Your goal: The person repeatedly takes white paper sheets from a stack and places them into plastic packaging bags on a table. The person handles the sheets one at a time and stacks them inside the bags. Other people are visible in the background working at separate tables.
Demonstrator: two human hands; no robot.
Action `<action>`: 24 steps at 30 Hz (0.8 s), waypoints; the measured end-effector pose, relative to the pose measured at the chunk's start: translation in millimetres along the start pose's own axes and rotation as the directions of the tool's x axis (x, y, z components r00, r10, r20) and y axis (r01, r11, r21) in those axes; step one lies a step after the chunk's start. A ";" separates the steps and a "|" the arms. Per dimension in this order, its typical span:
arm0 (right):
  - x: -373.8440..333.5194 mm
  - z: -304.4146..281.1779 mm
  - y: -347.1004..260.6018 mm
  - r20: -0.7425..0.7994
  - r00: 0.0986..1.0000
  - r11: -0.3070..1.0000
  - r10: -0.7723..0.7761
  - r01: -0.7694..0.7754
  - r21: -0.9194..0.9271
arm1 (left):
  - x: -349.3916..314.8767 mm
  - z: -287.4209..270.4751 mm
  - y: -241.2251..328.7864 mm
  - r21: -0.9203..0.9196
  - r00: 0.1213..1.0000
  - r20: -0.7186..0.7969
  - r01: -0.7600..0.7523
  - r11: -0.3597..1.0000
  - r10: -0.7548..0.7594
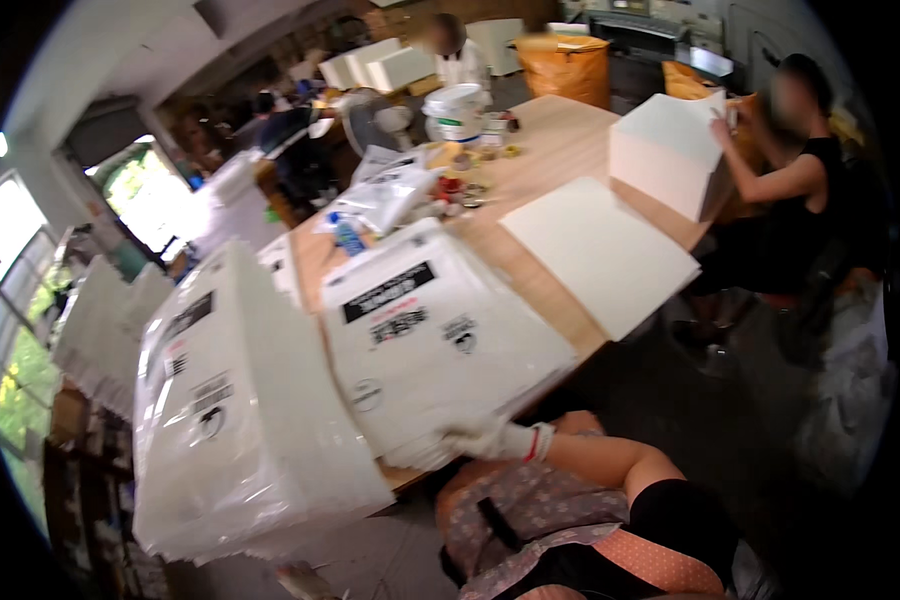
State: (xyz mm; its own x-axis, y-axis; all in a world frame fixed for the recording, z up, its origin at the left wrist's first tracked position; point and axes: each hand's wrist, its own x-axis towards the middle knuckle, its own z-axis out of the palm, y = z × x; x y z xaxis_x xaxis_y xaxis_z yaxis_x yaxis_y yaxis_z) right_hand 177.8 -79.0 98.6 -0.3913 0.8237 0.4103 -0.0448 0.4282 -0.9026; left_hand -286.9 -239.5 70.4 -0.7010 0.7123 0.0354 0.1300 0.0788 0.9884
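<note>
My right hand [480,440], in a white glove with a red band at the wrist, is at the near table edge. It touches the lower corner of a stack of flat, clear-and-white printed plastic bags [440,350]. Its fingers blend into the white plastic, so their grip is unclear. To the left, a large printed plastic bag [240,400] with a white sheet or panel inside stands tilted, reaching past the table edge. Below that bag only a small, blurred part of my left hand [308,582] shows; its fingers are hidden.
A white panel [600,255] lies on the wooden table [560,125]. At the right, a person handles a white box [665,155]. A white bucket [455,112], tape rolls and a blue bottle [347,233] stand farther back. More wrapped panels [95,315] lean at the left.
</note>
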 end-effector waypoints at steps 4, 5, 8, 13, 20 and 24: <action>-91.0 -182.7 42.4 -0.340 0.931 -0.130 0.134 -0.324 -0.937 | -125.9 29.4 -79.1 0.944 0.908 0.245 -0.144 0.296 -0.340; -104.8 -216.0 36.1 -0.360 0.929 -0.227 0.090 -0.333 -0.915 | -142.6 25.6 -116.0 0.888 0.879 0.342 -0.186 0.420 -0.333; -158.6 -300.6 53.3 -0.424 0.816 -0.005 0.392 -0.459 -0.889 | -154.3 47.4 -148.3 0.728 0.777 0.587 -0.383 0.568 -0.228; -147.4 -342.4 51.6 -0.389 0.771 0.193 0.503 -0.540 -0.820 | -136.8 129.3 -93.8 0.695 0.764 0.576 -0.272 0.665 -0.290; -148.1 -349.8 61.9 -0.462 0.875 0.144 0.144 -0.480 -0.865 | -172.9 345.2 49.3 0.173 0.326 0.892 0.395 0.902 -0.314; -109.0 -273.8 -38.6 -0.425 0.903 0.416 -0.058 -0.366 -0.833 | -233.6 479.5 108.9 0.202 -0.100 0.977 0.719 0.665 -0.189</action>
State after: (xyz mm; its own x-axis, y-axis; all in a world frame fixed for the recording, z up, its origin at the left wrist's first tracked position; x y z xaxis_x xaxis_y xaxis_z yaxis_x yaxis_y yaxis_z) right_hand 473.9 -83.6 124.5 0.0400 0.8774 0.4781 0.8899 0.1863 -0.4163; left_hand 227.2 -63.0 98.9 0.7303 0.5954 -0.3350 -0.2761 0.7057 0.6525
